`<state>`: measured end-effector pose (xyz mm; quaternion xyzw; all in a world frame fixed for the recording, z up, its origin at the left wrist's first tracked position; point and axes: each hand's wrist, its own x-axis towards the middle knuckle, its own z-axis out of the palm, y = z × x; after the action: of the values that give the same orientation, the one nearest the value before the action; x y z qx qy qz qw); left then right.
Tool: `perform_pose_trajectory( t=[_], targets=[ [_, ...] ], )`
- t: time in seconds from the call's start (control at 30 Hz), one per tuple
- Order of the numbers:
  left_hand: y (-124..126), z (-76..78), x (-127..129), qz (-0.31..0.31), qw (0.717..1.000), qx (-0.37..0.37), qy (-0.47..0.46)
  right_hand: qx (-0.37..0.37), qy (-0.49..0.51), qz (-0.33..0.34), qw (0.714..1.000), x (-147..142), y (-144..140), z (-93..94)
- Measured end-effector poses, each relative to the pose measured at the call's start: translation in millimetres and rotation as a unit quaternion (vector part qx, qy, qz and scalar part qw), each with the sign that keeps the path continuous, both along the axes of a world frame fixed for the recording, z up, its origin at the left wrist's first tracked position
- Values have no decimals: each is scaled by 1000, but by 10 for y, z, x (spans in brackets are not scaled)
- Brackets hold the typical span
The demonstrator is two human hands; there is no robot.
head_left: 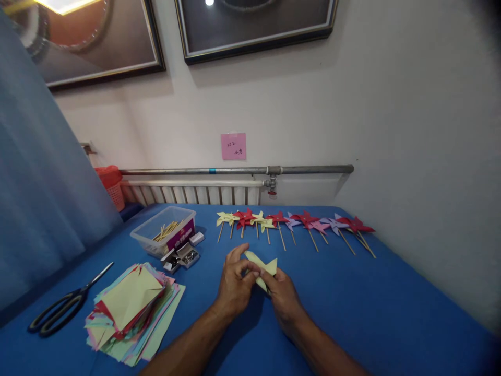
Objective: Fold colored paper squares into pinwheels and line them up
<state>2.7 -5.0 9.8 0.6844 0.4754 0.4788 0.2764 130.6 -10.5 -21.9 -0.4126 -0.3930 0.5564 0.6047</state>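
A pale yellow paper pinwheel (270,267), its points folded in, is between my two hands above the blue tablecloth. My left hand (237,277) pinches near its middle with thumb and index finger, the other fingers raised. My right hand (282,292) grips its lower right side, thumb on top. Whether a pin is under my fingertips is hidden. Beyond my hands lies a row of finished pinwheels (277,218) on sticks, in red, yellow, purple and pink. To the left is a pile of cut coloured paper (133,300).
Black-handled scissors (64,308) lie at the far left. A clear plastic box (144,237) holds wooden sticks (167,231). Beside it stand small open boxes of metal pins (188,256). A radiator (188,194) and a pipe (235,171) run along the wall behind.
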Motion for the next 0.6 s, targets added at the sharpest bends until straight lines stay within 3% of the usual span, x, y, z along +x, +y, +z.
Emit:
perform_pose_trajectory(
  t=[0.17, 0.37, 0.6],
  targets=[
    [32, -3, -4, -3, 998, -51, -45, -16, 50, 51, 997, 0, -18, 42],
    [46, 8, 3, -5, 993, -91, -73, -18, 54, 36, 998, 7, -8, 18],
    [-6, 7, 23, 18, 997, -60, -52, -25, 36, 34, 998, 4, -28, 60]
  ],
)
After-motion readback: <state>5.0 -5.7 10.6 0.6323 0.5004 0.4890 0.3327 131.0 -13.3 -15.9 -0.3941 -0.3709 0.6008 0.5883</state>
